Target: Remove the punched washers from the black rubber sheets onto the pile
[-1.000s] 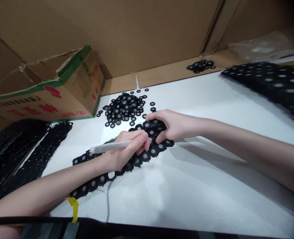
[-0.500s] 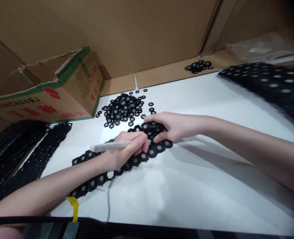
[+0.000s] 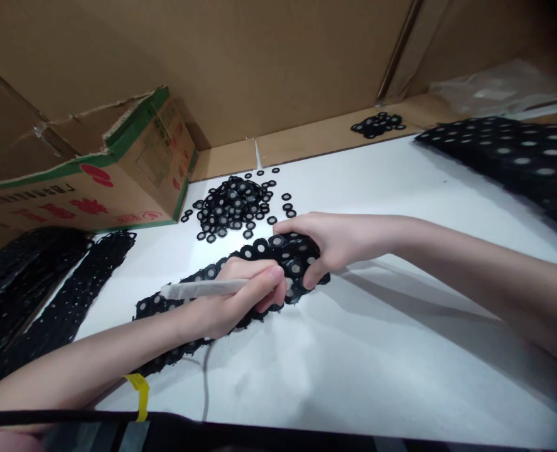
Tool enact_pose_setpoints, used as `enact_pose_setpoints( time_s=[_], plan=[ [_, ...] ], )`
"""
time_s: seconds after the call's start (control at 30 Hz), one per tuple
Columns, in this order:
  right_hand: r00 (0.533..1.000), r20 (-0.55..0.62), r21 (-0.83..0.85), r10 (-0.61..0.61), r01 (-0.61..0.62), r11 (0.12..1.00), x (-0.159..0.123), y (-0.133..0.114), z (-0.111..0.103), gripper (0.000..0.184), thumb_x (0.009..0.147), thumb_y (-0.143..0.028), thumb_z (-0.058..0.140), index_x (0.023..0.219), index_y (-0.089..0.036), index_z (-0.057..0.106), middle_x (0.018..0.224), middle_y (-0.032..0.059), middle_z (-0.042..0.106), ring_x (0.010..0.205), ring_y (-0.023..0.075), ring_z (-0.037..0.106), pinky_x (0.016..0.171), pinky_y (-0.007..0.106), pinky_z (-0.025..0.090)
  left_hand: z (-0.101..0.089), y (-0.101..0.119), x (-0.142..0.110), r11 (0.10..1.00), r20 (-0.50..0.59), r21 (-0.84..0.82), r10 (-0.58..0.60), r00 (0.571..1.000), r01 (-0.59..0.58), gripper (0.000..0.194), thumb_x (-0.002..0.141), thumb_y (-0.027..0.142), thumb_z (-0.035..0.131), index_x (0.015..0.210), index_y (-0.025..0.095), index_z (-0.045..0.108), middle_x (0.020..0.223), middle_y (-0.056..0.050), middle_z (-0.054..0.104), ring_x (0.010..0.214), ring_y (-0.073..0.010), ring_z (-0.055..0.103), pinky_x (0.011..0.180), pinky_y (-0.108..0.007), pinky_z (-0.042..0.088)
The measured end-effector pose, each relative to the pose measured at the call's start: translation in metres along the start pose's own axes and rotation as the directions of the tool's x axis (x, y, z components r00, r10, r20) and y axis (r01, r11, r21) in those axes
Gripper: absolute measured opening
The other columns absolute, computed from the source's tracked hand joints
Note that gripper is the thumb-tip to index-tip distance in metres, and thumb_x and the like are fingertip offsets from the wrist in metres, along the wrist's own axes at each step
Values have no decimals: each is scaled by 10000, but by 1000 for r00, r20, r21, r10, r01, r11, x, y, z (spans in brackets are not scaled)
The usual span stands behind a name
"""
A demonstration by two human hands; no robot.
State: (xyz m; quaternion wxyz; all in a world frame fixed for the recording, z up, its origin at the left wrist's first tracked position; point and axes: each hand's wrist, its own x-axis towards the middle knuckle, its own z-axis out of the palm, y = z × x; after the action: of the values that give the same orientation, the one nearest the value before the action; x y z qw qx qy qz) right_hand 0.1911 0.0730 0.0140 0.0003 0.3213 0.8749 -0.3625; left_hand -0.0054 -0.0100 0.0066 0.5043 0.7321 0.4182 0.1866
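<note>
A black sheet (image 3: 260, 249) of joined rings with pale round centres lies slantwise on the white tabletop. My left hand (image 3: 252, 292) is closed around a white pen-shaped tool (image 3: 207, 288), whose back end points left; its tip is hidden behind my fingers, low over the sheet. At the sheet's right end, my right hand (image 3: 332, 248) grips it, fingers at the far edge and thumb on the near side. Just beyond the sheet is a pile of loose black rings (image 3: 233, 204), with several scattered around it.
An open cardboard box (image 3: 146, 163) with green edges stands at back left. Dark perforated strips (image 3: 90, 282) lie before it. A larger black sheet with pale dots (image 3: 518, 147) is at right, near a clear plastic bag (image 3: 504, 88). A small ring pile (image 3: 377, 125) sits by the cardboard wall.
My left hand with the pen-shaped tool has moved slightly down and toward the right. My right thumb has shifted right and down, and the sheet's near edge has moved a little.
</note>
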Motion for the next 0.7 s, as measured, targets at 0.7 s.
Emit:
enact_pose_setpoints(
  time_s=[0.7],
  plan=[
    [997,43,112,-63,58,992,2,2,0,384,562,-297,810,813,-218,531,723,-51,472,672,137,471,535,248,344,7,-4,4,998,86,59,-8,996,3,458,994,405,302,675,157,520,583,6,486,526,-96,444,502,-218,352]
  ],
)
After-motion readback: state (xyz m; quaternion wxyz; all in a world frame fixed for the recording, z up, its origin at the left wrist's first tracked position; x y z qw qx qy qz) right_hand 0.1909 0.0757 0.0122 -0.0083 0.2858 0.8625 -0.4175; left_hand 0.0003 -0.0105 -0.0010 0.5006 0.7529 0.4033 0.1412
